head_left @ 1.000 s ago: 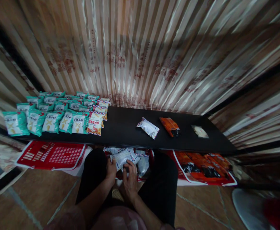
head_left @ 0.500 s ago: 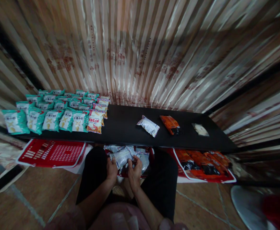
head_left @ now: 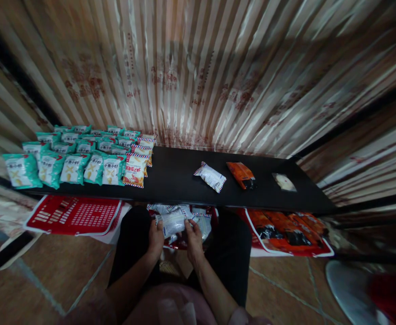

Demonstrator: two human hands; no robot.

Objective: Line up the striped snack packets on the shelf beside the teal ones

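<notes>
My left hand [head_left: 156,238] and my right hand [head_left: 194,239] are both closed on a bundle of white snack packets [head_left: 172,222], held between my knees over a red basket [head_left: 177,243] of the same packets. Just above them runs the front edge of a black shelf board [head_left: 171,178]. On it lie one white packet [head_left: 210,176], an orange packet [head_left: 241,174] and a small pale packet [head_left: 284,182]. Rows of teal packets [head_left: 72,153] with a few red-and-white ones [head_left: 135,169] fill its left end.
An empty red basket [head_left: 74,213] lies on the floor at left. A red basket of orange packets [head_left: 286,232] sits at right. A striped curtain [head_left: 198,72] hangs behind the shelf. A pale round object [head_left: 350,289] lies at the lower right on the tiled floor.
Both hands have lifted slightly with the white packets, and my right hand has moved up beside the bundle. The shelf items have not moved.
</notes>
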